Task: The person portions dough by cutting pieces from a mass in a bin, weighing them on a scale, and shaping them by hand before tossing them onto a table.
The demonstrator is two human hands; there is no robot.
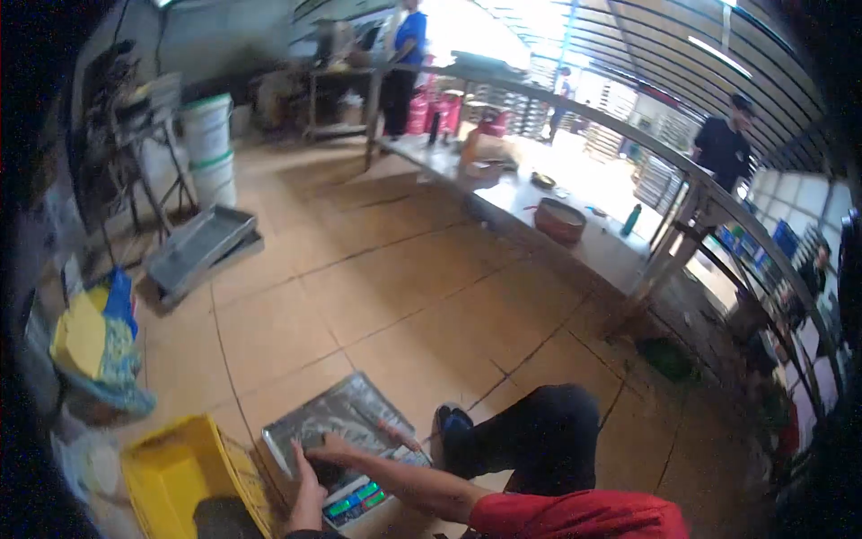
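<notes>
Two bare hands meet over the near part of a shallow, rectangular, grey metal tray [361, 406]. In the head view, the right hand [334, 448] reaches in from the right, below a short red sleeve [575, 516], its fingers bent downward; the left hand [310, 488] comes up from the near side, fingers extended toward the right one. The two are close together, but whether they touch, or pinch anything between them, I cannot tell.

The tray lies low in the near middle of the scene, turned at a slant, with a thin raised rim. Its surface is dull and shiny in patches, with pale, whitish streaks across the bottom; what makes them is too blurred to tell. A thin, reddish-brown, stick-like object [398, 435] lies at its right side. Just nearer than the tray is a digital scale with green-lit displays [355, 503], the figures unreadable.

To the left of the tray stands a yellow plastic crate [175, 472], a dark shape in its near part. Farther left, two grey metal trays [202, 247] lie overlapped on the tan tiled floor [296, 296], near two stacked white buckets with green rims [208, 148]. Right of the near tray is a bent leg in dark trousers [539, 436].
</notes>
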